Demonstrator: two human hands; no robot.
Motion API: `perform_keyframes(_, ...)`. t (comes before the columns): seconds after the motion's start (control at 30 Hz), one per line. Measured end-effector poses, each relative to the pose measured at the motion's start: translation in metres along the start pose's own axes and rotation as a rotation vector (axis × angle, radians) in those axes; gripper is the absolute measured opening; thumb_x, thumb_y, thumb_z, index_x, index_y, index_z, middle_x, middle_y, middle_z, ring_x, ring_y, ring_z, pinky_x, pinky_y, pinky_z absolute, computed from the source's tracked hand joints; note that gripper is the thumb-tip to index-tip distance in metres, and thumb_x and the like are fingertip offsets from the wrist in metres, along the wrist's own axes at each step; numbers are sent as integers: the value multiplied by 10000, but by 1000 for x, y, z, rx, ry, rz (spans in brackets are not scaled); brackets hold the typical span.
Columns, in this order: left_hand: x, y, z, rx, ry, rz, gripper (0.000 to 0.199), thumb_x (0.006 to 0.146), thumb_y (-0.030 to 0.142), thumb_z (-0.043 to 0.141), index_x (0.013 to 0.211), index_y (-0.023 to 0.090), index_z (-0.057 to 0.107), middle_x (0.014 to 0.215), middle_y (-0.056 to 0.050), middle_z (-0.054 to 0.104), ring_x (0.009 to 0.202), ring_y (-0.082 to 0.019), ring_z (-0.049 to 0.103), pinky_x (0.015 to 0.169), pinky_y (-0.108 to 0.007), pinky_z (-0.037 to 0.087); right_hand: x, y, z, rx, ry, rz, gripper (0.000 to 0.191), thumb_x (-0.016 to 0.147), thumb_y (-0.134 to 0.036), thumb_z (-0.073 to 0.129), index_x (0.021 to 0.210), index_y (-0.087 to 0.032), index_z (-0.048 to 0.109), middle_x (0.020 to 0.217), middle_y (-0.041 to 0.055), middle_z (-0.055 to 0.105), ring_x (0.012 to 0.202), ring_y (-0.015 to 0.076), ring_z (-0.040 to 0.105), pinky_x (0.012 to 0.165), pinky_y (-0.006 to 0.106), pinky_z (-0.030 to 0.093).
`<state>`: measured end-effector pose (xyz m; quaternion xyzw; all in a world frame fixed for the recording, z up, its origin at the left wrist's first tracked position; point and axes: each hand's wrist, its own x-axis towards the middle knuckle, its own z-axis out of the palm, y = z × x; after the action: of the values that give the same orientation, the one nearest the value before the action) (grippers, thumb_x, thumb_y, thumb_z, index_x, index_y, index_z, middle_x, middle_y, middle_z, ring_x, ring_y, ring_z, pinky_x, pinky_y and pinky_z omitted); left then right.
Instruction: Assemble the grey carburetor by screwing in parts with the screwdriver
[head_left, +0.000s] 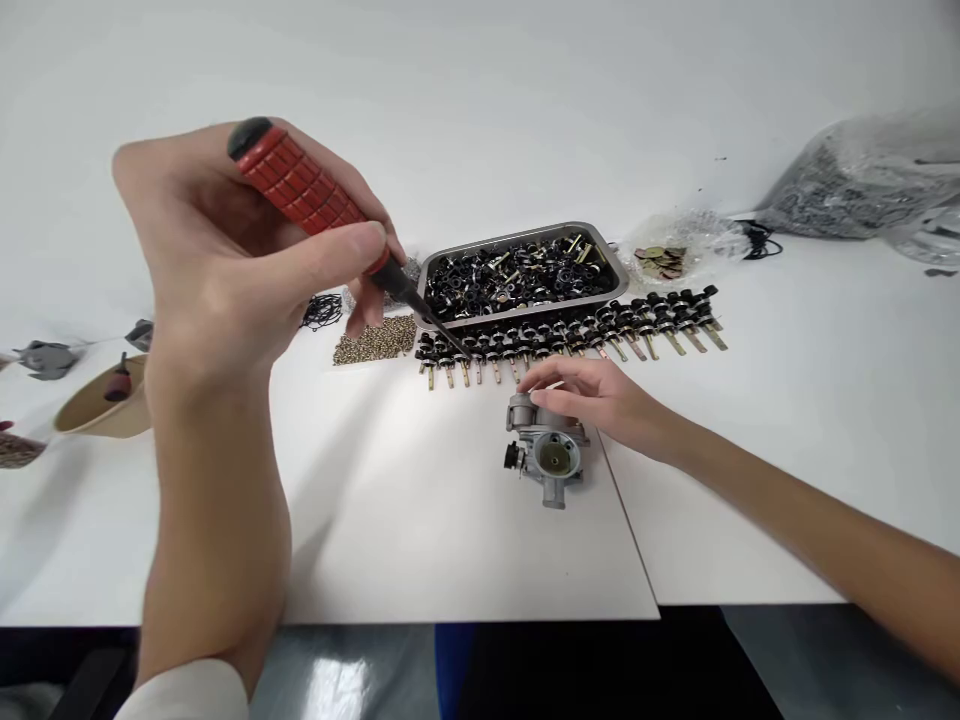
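My left hand [247, 240] is raised at the left, its fingers closed round a screwdriver [307, 190] with a red handle and a dark shaft. The shaft slants down to the right, its tip over the left part of a row of small black-capped parts [525, 345]. My right hand [585, 395] rests with bent fingers on the top of a grey metal carburetor-like part [553, 455] on the white table. This part has a black knob on its left side and a round opening facing me.
Behind the row stands a metal tray [622, 280] of black parts. Small brass pieces [375, 340] lie left of it. Plastic bags [862, 180] are at the right, and a beige bowl [105, 405] at the left. The table's front edge runs below.
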<state>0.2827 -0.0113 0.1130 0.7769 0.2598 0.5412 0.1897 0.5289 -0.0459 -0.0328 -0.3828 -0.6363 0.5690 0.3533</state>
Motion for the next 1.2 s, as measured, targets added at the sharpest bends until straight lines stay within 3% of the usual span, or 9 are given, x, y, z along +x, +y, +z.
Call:
perform_keyframes(0.1,-4,3,13,-92,1,60,94,654,134,825,709,173,759,721,-74,697,471,-200,589,304,-397,351,0,0,2,2,32,-5,300,851,-452,756,1016,-201,769,1029,52,708,805,126,630,643,238,497)
perform_keyframes(0.23,-9,8,23,-130,-21,16,149,644,172,854,768,146,776,740,-69,684,531,-197,622,329,-364,380,1,2,5,2,81,-54,310,783,-466,827,968,-218,809,1156,65,679,922,155,657,717,262,535)
perform_keyframes(0.47,-10,8,26,-133,-114,68,196,647,53,813,805,164,781,744,-49,705,511,-191,646,310,-334,432,1,6,9,102,97,-108,285,730,-443,868,898,-215,832,1141,87,683,1000,221,686,829,359,580)
perform_keyframes(0.53,-11,10,28,-114,-126,29,211,658,54,806,813,196,784,752,-38,711,513,-178,648,314,-326,451,1,6,10,93,117,-113,274,741,-436,859,892,-208,832,1125,89,687,984,215,681,831,362,575)
perform_keyframes(0.73,-13,18,36,-82,-55,-53,142,681,102,787,743,230,778,732,-38,694,502,-181,641,290,-337,427,2,6,8,79,154,-128,247,729,-422,868,851,-212,824,1071,82,701,923,195,666,773,337,535)
perform_keyframes(0.97,-15,17,34,-100,-85,-61,152,695,96,787,789,215,778,771,-41,706,523,-180,645,320,-353,439,1,5,7,39,102,-127,216,744,-396,861,868,-222,830,1083,76,691,973,201,651,826,346,513)
perform_keyframes(1.2,-14,19,36,-7,-130,-73,205,719,175,765,766,375,761,801,8,719,509,-167,622,324,-366,455,2,6,7,37,114,-144,236,735,-410,865,848,-209,819,1056,78,698,959,203,654,825,349,507)
